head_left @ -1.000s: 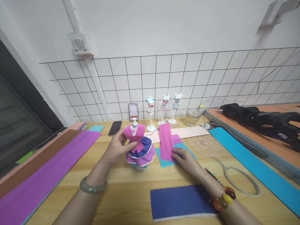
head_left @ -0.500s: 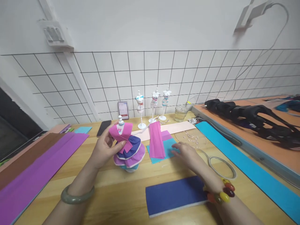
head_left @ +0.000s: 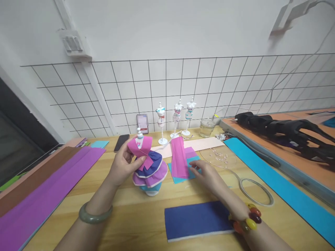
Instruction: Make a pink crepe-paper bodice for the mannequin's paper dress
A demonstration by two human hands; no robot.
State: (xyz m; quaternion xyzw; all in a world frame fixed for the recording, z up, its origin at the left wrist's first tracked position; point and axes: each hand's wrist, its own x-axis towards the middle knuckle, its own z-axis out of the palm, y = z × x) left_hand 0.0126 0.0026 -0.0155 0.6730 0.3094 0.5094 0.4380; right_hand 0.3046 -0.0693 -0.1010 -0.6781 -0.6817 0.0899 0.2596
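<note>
My left hand is closed around the upper part of a miniature dress form. The form wears a pink crossed bodice over a tiered skirt in navy, purple and blue; my thumb presses on the bodice's front. My right hand, fingers bent and slightly apart, is over the right edge of a turquoise paper square. A folded pink strip lies on that square, left of my right fingertips, along with a purple piece. Whether my right fingertips touch the paper I cannot tell.
Three bare mini dress forms stand at the back beside a glass. Navy paper lies in front, a long blue strip at right, purple strips at left. Clear beads and a coiled cable are right of centre.
The view has shifted slightly, so most things sit further right. My right hand has moved left relative to the turquoise square, toward the pink strip. My left hand keeps its hold on the dress form.
</note>
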